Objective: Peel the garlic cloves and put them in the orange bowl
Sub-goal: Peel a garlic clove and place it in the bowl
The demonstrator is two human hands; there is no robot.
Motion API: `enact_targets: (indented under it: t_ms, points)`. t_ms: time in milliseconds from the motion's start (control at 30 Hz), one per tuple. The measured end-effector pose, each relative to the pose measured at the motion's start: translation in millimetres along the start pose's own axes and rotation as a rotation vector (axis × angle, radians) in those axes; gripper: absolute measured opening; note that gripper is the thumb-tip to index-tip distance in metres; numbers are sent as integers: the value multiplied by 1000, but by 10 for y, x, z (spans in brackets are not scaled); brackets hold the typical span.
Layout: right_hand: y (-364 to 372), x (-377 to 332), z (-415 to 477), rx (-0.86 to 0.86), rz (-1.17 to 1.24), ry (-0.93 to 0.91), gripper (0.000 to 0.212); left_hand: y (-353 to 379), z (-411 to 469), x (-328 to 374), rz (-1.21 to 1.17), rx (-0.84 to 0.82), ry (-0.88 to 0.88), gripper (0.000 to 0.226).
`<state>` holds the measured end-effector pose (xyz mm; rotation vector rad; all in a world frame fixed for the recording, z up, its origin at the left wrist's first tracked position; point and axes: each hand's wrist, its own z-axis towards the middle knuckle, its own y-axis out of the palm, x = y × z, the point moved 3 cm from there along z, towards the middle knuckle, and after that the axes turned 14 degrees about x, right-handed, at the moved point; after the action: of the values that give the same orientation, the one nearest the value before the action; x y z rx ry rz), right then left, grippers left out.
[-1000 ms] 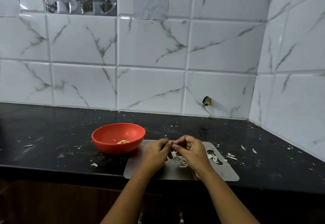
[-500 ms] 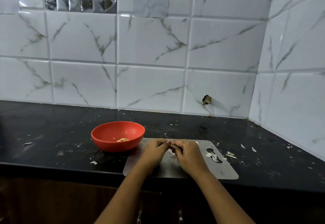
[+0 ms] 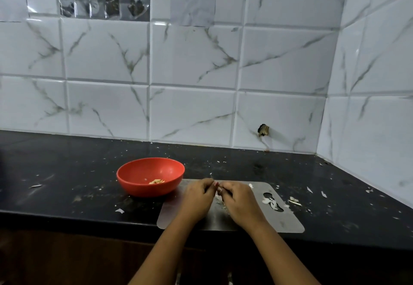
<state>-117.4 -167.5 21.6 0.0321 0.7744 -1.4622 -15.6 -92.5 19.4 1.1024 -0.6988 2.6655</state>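
Head view | garlic clove, mostly hidden, pinched between curled left hand and right hand over the board, beside orange bowl | judged light, firm, slippery once skinned, skin papery; best gripped at its ends.

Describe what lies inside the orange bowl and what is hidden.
A few pale peeled garlic cloves lie at the bottom of the orange bowl; its far wall is bare. The near rim hides the front inside, so their count is unclear.
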Motion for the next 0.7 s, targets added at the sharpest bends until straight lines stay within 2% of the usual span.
enact_targets:
  t_ms: [100, 233, 333, 700]
  points:
    - [-7, 15, 24, -6, 68, 80, 19, 18, 7, -11, 82, -2, 53, 31]
    - [27, 36, 6, -42, -115, 44, 19, 19, -21, -23, 111, 24, 34, 15]
    - [42, 35, -11, -55, -232, -3, 19, 5, -40, -6, 139, 46, 34, 13]
    - [29, -37, -43, -77, -259, -96, 19, -47, -75, 31, 129, 71, -43, 11]
